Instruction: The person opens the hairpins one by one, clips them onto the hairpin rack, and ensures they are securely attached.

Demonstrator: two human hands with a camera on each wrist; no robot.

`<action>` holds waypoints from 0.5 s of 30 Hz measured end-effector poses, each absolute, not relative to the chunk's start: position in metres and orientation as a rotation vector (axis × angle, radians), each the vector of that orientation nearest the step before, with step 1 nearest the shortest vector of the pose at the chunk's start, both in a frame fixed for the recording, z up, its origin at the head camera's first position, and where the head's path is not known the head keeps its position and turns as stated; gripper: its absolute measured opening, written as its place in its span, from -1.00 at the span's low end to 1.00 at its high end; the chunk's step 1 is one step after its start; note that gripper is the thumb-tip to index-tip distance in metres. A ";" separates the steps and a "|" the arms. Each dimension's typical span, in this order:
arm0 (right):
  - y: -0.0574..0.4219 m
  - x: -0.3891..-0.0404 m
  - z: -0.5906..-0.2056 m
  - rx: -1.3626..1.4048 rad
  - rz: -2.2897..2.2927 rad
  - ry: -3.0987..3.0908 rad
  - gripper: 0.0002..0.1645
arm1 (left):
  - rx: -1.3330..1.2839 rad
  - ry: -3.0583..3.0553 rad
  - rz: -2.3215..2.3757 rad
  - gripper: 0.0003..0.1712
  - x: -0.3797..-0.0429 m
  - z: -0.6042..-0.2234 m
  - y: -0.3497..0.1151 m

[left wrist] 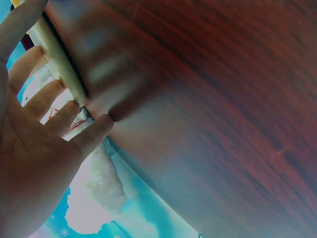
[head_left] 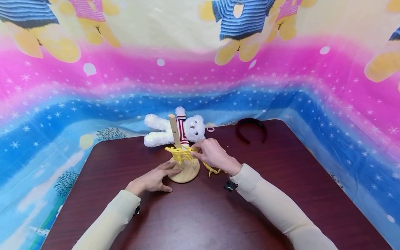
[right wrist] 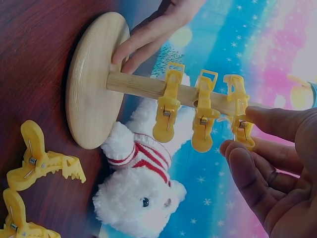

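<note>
A round wooden base [head_left: 184,176] stands on the table with an upright wooden post [head_left: 173,126]. My left hand [head_left: 156,178] rests its spread fingertips on the base's left side. On the post, two yellow plastic spring clips [right wrist: 202,119] sit side by side, gripping the wood. At a third yellow spring clip [right wrist: 241,116], farther up the post, my right hand [head_left: 214,152] pinches the handles between thumb and fingers. Its toothed end overlaps the post in the right wrist view. More yellow clips [right wrist: 37,161] lie on the table near the base.
Behind the stand, a white teddy bear [head_left: 195,126] in a red-striped top lies on its side. A dark red headband [head_left: 251,130] and a small pink ring [head_left: 210,129] lie at the back of the table [head_left: 200,215]. A printed cloth [head_left: 200,74] hangs around it.
</note>
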State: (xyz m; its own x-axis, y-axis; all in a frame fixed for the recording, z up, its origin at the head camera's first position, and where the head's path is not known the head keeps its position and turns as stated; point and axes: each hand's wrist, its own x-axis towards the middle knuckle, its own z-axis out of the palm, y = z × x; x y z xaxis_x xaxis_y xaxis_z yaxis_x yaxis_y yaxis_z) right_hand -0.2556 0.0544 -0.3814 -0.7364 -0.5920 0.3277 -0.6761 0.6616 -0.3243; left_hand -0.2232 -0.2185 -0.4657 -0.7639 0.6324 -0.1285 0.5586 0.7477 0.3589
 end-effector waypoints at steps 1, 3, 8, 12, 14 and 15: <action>0.054 -0.256 -0.382 1.035 0.641 -2.681 -0.82 | 0.937 2.705 0.439 -0.07 -0.223 -0.466 -0.219; 0.052 -0.256 -0.382 1.036 0.646 -2.678 -0.76 | 0.939 2.705 0.439 -0.07 -0.223 -0.466 -0.219; 0.049 -0.257 -0.384 1.031 0.657 -2.665 -0.65 | 0.937 2.706 0.441 -0.08 -0.223 -0.467 -0.219; 0.048 -0.259 -0.384 1.021 0.651 -2.645 -0.56 | 0.944 2.710 0.438 -0.08 -0.223 -0.466 -0.219; 0.047 -0.260 -0.384 1.013 0.649 -2.639 -0.53 | 0.948 2.713 0.439 -0.08 -0.223 -0.467 -0.219; 0.047 -0.260 -0.384 1.010 0.650 -2.639 -0.52 | 0.946 2.713 0.440 -0.08 -0.223 -0.466 -0.219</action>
State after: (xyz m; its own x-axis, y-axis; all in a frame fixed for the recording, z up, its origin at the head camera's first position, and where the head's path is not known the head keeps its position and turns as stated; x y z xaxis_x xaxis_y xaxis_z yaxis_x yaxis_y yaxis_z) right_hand -0.2600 0.0468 -0.3842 -0.7318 -0.5709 0.3722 -0.6785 0.6618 -0.3189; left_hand -0.2234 -0.2188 -0.4664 -0.7637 0.6343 -0.1199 0.5639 0.7459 0.3545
